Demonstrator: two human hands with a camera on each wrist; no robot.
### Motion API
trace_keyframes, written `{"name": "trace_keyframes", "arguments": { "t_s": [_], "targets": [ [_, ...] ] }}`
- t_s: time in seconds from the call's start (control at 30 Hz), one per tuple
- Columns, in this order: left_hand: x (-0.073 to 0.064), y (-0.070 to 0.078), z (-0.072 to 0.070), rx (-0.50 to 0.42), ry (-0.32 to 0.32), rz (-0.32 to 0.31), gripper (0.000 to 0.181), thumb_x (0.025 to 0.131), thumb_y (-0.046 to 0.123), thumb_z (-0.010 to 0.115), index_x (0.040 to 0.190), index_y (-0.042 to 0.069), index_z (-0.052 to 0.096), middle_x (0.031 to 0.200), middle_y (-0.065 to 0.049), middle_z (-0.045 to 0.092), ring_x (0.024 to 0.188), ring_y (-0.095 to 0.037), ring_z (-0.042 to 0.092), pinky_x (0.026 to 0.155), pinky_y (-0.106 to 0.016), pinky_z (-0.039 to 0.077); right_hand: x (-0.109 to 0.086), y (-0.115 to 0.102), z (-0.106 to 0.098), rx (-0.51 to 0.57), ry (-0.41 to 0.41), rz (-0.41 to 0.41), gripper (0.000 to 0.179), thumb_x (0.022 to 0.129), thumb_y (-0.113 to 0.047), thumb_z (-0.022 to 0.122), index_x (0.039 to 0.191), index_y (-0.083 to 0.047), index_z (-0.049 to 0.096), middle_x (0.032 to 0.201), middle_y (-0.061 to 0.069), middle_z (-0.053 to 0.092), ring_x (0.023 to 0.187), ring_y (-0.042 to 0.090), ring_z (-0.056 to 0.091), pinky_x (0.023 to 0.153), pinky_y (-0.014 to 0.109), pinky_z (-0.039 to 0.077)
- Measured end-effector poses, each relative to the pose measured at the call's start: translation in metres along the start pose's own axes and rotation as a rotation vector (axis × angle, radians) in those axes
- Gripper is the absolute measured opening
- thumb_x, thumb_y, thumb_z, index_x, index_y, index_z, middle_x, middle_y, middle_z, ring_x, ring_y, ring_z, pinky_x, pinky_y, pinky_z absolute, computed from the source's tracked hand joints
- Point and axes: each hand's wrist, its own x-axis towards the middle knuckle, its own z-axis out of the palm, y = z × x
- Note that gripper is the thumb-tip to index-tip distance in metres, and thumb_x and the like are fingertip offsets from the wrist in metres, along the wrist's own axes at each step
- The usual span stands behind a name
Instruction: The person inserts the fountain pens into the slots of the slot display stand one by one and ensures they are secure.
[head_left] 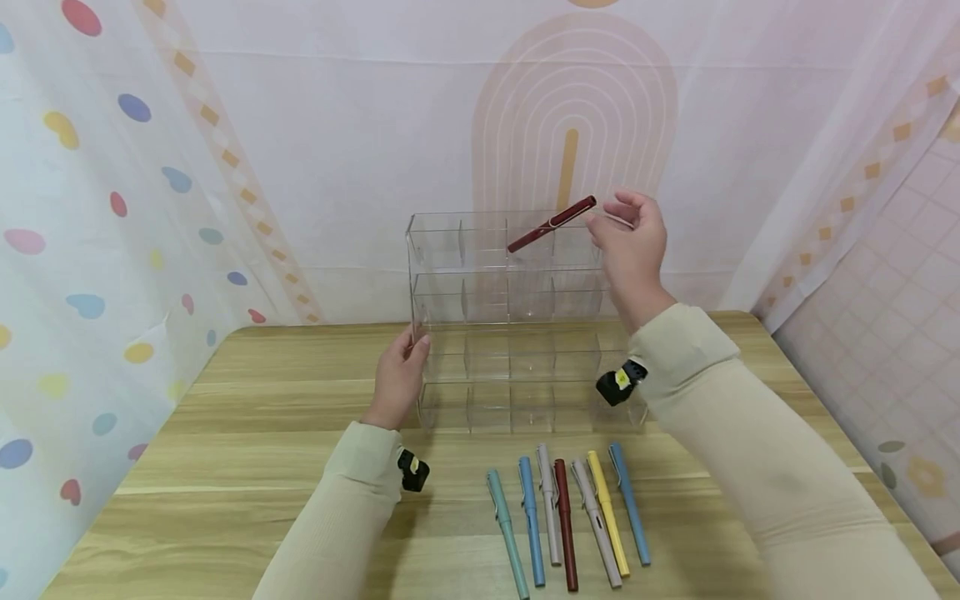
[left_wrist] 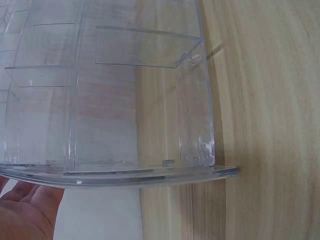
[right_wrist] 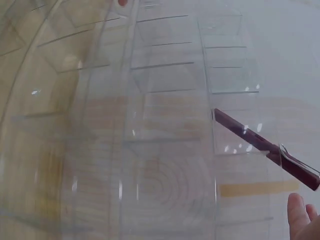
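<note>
A clear acrylic display rack (head_left: 531, 379) with tiered compartments stands upright on the table. My left hand (head_left: 397, 375) grips its left side panel, thumb toward the front; in the left wrist view part of that hand (left_wrist: 30, 210) shows beyond the panel's edge. A dark red pen (head_left: 551, 225) leans at a slant in the top tier, clip end up to the right. Beside its upper end is my right hand (head_left: 633, 242), fingers loosely bent. In the right wrist view a small gap separates the fingertips (right_wrist: 297, 212) from the pen (right_wrist: 265, 145).
Several capped pens lie in a row before the rack: a teal one (head_left: 508, 533), blue ones (head_left: 532, 521), grey ones (head_left: 596, 521), another dark red one (head_left: 566, 525) and a yellow one (head_left: 609, 512). A patterned curtain (head_left: 360, 125) hangs behind the wooden table (head_left: 247, 450).
</note>
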Motion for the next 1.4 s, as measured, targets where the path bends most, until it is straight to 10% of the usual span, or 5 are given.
{"name": "trace_keyframes", "arguments": {
  "t_s": [0.37,1.0,1.4],
  "targets": [
    [0.000,0.000,0.000,0.002,0.001,0.012,0.048,0.105,0.027,0.041,0.149,0.006,0.035,0.147,-0.016,0.043,0.134,-0.032,0.041,0.108,-0.047,0.035,-0.032,0.016,-0.058,-0.230,-0.125,-0.054,0.037,0.088,0.000,0.066,0.122,-0.003,0.050,0.105,-0.005,0.056,0.100,0.009,0.058,0.085,0.018,0.049],
    [0.004,0.000,0.005,-0.018,-0.011,0.012,0.047,0.105,0.026,0.041,0.148,0.007,0.037,0.145,-0.015,0.045,0.133,-0.031,0.041,0.108,-0.047,0.035,-0.098,0.071,-0.127,-0.575,-0.363,0.019,0.038,0.092,-0.011,0.065,0.125,0.003,0.051,0.119,0.019,0.061,0.093,-0.007,0.056,0.079,0.011,0.045],
    [0.003,0.000,0.004,-0.017,-0.021,0.025,0.048,0.105,0.026,0.040,0.149,0.008,0.035,0.148,-0.015,0.041,0.134,-0.031,0.040,0.109,-0.045,0.034,-0.126,0.110,-0.139,-0.568,-0.457,0.119,0.033,0.089,0.002,0.065,0.119,0.009,0.055,0.114,0.024,0.060,0.101,0.029,0.061,0.075,0.021,0.052]
  ]
}}
